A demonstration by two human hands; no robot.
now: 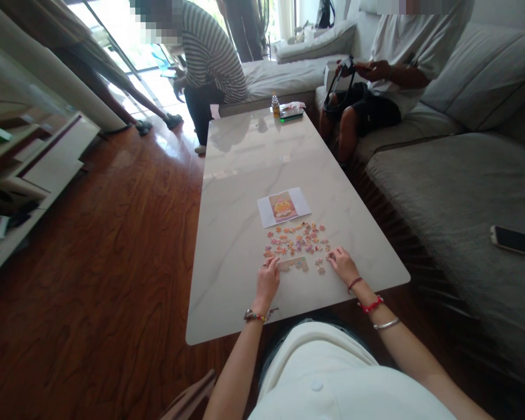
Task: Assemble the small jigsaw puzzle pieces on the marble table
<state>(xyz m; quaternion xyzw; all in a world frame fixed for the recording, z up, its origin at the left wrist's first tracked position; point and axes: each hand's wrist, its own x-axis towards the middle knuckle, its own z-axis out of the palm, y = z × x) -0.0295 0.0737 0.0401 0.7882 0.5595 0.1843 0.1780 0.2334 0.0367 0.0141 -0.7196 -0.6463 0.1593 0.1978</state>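
Near the front of the table, a joined strip of jigsaw pieces (294, 264) lies flat with a straight upper edge. My left hand (268, 279) is closed at the strip's left end, fingertips pinching it. To the right, my right hand (343, 267) has its thumb and fingers together on a small jigsaw piece, mostly hidden by the fingertips. A few single pieces (321, 270) lie between the strip and my right hand. Beyond the strip spreads a loose heap of pink, orange and purple jigsaw pieces (304, 239). Behind them lies a creased paper sheet (263, 214) with a printed yellow cartoon figure.
The white marble-patterned table (231, 233) has a bottle (275, 105) and a dark box-like object (291, 114) at its far end. A grey sofa (459, 181) with a phone (517, 241) runs along the right. A person in stripes (212, 52) and another holding a strapped device (402, 58) sit beyond.
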